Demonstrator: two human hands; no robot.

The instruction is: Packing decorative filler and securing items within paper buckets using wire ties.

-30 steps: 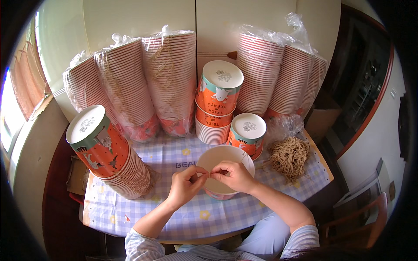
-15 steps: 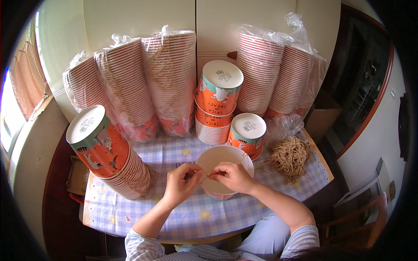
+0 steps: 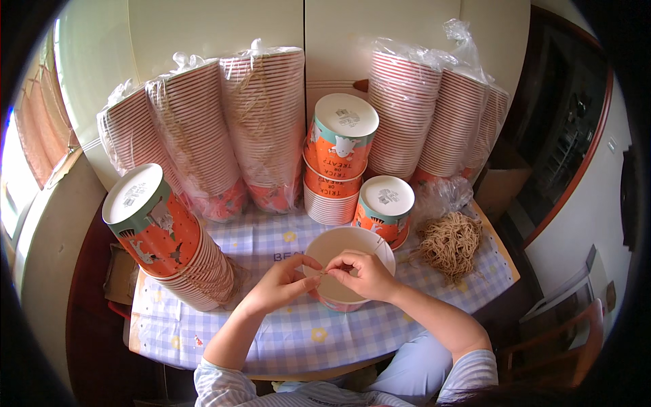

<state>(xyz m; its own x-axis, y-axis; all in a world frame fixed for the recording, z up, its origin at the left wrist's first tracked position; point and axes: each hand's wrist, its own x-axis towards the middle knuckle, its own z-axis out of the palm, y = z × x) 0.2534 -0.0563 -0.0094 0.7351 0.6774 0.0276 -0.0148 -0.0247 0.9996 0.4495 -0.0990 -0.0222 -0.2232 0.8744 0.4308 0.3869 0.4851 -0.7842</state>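
An open paper cup with a white inside and an orange-pink outside stands on the table in front of me. My left hand and my right hand meet over its near rim. Their fingertips pinch a thin tan string between them, just above the cup's edge. A loose bundle of the same tan string lies to the right of the cup.
The small table has a blue-checked cloth. Tall bagged stacks of cups line the back. A leaning stack lies at the left, upturned stacks stand behind the cup. A wooden chair is at the right.
Both hands stay over the cup's near rim. The fingers have shifted slightly and now pinch closer together on the string.
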